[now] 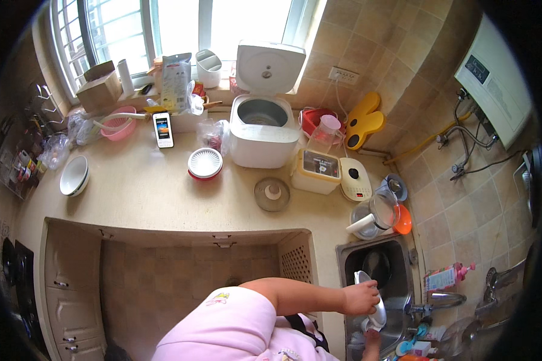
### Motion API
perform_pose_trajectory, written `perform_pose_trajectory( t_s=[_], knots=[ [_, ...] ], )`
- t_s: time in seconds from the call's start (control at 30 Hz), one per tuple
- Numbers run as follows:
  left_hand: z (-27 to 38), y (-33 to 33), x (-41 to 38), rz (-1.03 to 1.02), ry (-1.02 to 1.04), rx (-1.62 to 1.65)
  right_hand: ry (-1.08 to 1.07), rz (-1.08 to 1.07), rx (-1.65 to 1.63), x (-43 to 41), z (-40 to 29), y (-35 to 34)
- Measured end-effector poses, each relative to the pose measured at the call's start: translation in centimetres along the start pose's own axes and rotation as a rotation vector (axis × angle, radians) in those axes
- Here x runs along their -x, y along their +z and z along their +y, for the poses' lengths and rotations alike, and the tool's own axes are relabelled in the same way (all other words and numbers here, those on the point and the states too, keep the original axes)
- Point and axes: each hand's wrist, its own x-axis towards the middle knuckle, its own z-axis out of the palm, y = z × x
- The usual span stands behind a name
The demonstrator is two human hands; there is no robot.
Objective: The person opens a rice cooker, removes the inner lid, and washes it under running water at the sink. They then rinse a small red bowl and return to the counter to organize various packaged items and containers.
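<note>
My left hand [362, 298] reaches over the stainless steel sink [342, 266] and grips a round silver metal piece [379, 315], like a shallow dish or lid, tilted on its edge. My right hand [372, 344] is at the lower end of that piece, beside something small and whitish that I cannot make out. Blur hides whether the right fingers are closed. A dark round shape [376, 266] shows at the sink's far end. The faucet [447, 298] points in over the basin from the wall side.
A white rice cooker [264, 146] stands with its lid raised. Near it are a glass lid [272, 204], a white lidded container [205, 163] and a propped phone [163, 130]. By the sink stand a clear jug [366, 225], an orange bowl [403, 219] and a pink pump bottle [447, 277].
</note>
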Motion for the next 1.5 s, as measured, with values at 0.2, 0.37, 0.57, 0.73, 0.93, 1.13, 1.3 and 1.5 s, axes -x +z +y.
perform_pose_trajectory(
  t_s=[0.2, 0.37, 0.57, 0.73, 0.93, 1.13, 1.3, 1.5],
  knots=[
    [-2.9, -5.0, 4.5, -0.094, -0.099, 0.041, 0.214, 0.019, -0.546, 3.0, -9.5, 1.9],
    [-3.4, -11.1, 8.7, -0.171, -0.147, -0.003, 0.125, 0.100, -0.530, 0.5, -10.0, 3.9],
    [-3.4, -20.0, 14.8, -0.235, -0.408, -0.082, 0.028, 0.176, -0.098, -3.6, -11.2, 6.7],
    [-2.5, -25.3, 18.5, -0.318, -0.688, -0.221, -0.145, 0.272, 0.232, -3.6, -16.8, 9.6],
    [-2.5, -29.8, 20.7, -0.223, -0.974, -0.307, -0.144, 0.146, 0.270, -4.1, -22.5, 12.8],
    [-3.5, -31.5, 21.7, -0.158, -1.150, -0.422, -0.110, -0.327, 0.541, -6.0, -22.7, 14.7],
    [-4.4, -33.7, 21.7, -0.156, -1.329, -0.522, -0.166, -0.160, 0.568, -6.7, -36.6, 9.5],
    [-8.3, -33.7, 19.8, -0.207, -1.409, -0.569, -0.800, 0.071, 0.030, -11.5, -56.2, 7.9]
  ],
)
